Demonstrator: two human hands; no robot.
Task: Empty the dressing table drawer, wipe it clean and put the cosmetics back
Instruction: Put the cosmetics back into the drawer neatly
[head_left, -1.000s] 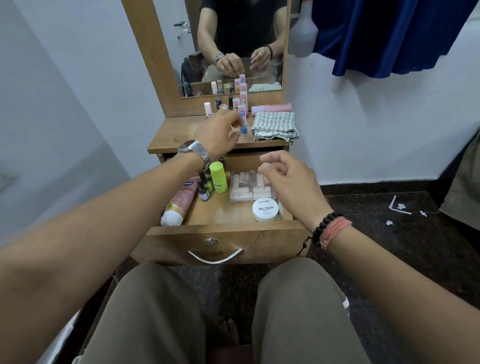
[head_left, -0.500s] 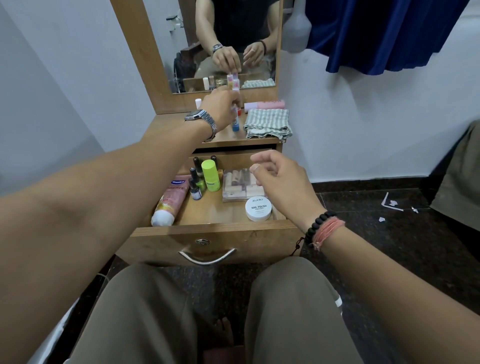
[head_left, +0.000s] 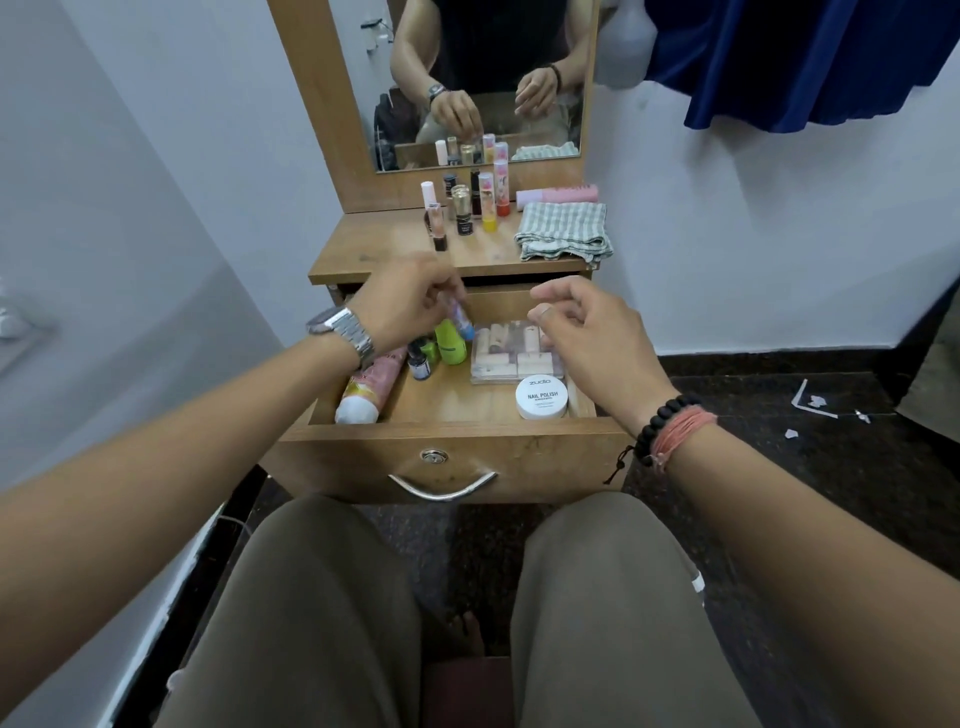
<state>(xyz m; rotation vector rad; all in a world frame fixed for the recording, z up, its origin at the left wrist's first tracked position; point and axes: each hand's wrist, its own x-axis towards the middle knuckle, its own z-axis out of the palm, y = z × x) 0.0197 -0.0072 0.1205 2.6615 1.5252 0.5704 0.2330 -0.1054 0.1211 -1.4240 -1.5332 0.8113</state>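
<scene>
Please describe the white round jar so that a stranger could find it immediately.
Look into the open drawer of the wooden dressing table. The white jar sits in the front right corner, just in front of the clear case. It alone is flat, round and white, with "NAIL POLISH" printed on its lid.

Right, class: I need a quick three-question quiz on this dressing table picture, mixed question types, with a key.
1. True or false: the striped cloth lies on the tabletop, not in the drawer.
2. Which hand pinches the blue-tipped tube over the drawer? A) left hand B) right hand C) neither
3. Fill in: the white jar in the drawer reads NAIL ____.

Key: 1 true; 2 A; 3 polish.
</scene>
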